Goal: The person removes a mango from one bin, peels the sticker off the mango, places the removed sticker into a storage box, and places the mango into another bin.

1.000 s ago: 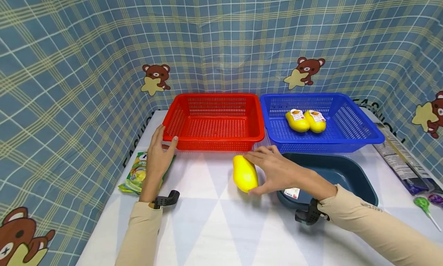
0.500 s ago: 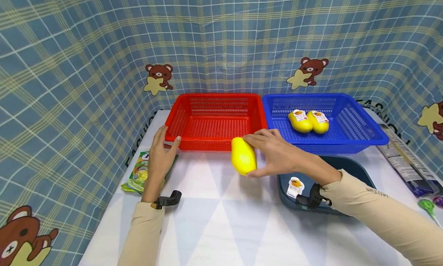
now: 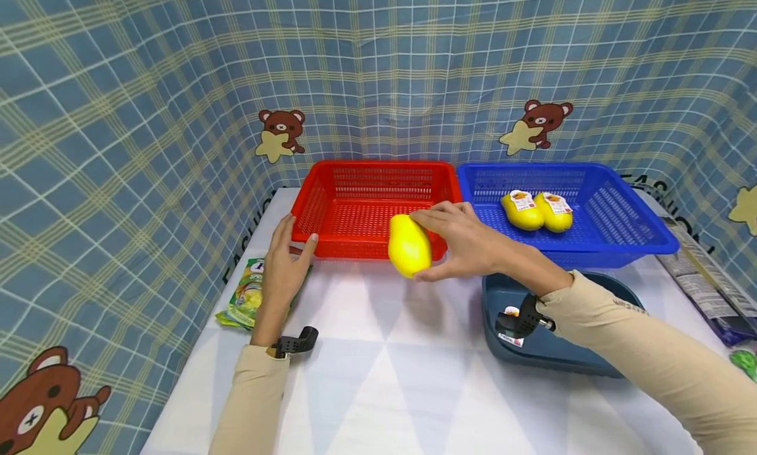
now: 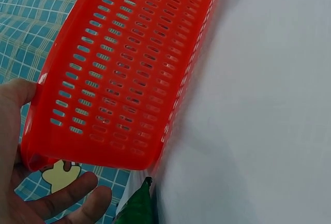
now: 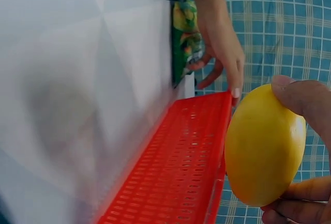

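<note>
My right hand (image 3: 467,244) holds a yellow mango (image 3: 410,246) between thumb and fingers, raised off the table before the front rim of the red basket (image 3: 378,248). The right wrist view shows this mango (image 5: 265,146) with a thumb at its upper end and fingertips at its lower end. My left hand (image 3: 284,271) grips the basket's front left corner. In the left wrist view its thumb lies at the rim of the basket (image 4: 124,69), a finger is partly hidden behind the corner, and other fingers stand apart below. Inside the red basket, no items show.
A blue basket (image 3: 603,248) with two labelled mangoes (image 3: 538,212) stands to the right. Before it sits a dark teal tub (image 3: 568,356) with a white label inside. A green snack packet (image 3: 245,294) lies beneath the left hand; long dark packets (image 3: 710,277) lie far right.
My right hand has lifted the mango from the table and carried it up and forward towards the red basket. The left hand stays at the basket's corner; the view has shifted slightly.
</note>
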The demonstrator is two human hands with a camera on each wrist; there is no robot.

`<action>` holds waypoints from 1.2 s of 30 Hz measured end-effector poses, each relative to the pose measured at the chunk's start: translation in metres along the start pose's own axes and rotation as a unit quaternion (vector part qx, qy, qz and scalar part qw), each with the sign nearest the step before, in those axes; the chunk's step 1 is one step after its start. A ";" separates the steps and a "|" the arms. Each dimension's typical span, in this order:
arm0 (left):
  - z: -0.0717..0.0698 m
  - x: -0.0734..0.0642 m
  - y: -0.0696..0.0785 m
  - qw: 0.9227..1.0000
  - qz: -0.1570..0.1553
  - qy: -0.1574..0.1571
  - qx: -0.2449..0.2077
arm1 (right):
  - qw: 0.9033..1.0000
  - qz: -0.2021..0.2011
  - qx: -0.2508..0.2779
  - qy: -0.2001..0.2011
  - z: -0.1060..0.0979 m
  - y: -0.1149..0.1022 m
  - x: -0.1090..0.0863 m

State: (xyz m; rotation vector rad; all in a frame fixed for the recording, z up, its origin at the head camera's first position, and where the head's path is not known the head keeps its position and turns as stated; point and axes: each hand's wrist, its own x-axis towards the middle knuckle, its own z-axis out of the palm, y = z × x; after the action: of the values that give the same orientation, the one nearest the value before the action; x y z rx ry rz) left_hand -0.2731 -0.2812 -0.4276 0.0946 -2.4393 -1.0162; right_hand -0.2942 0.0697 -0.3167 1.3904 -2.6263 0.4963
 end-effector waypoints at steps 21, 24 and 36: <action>-0.001 -0.002 0.002 1.000 0.010 0.008 0.006 | 1.000 -0.003 -0.020 -0.023 -0.012 0.003 0.059; -0.001 -0.002 0.003 1.000 0.007 0.007 0.003 | 0.999 -0.001 -0.024 -0.024 -0.013 0.005 0.066; -0.002 -0.004 0.004 1.000 0.003 0.008 0.003 | 0.998 0.014 -0.030 -0.049 -0.011 0.017 0.095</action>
State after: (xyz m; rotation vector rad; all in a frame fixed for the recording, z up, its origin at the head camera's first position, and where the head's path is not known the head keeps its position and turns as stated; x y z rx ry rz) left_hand -0.2677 -0.2785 -0.4255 0.0963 -2.4279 -1.0011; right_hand -0.3623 0.0080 -0.2848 1.3968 -2.7160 0.3571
